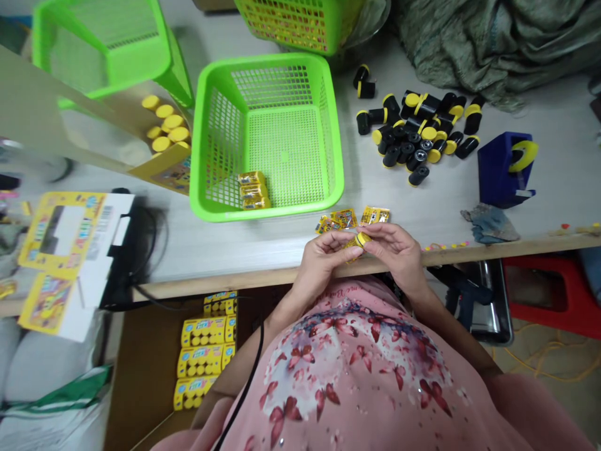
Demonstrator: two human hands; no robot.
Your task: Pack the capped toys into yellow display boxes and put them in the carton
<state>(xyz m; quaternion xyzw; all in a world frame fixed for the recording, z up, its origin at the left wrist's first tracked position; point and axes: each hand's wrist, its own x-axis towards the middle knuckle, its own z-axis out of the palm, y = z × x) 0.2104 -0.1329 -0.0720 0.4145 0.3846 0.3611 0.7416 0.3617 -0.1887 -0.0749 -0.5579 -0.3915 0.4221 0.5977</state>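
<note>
Left hand [323,263] and right hand [392,250] both narrow, pinching a yellow-capped cylinder [362,240] at the bench [225,257] near edge; yellow foil packets [352,218] just beyond, black cylinders [404,134] far right.

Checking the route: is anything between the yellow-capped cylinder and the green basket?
Yes: small yellow foil packets lie flat on the bench, just beyond the left hand and right hand holding the yellow-capped cylinder, short of the green basket.
</note>
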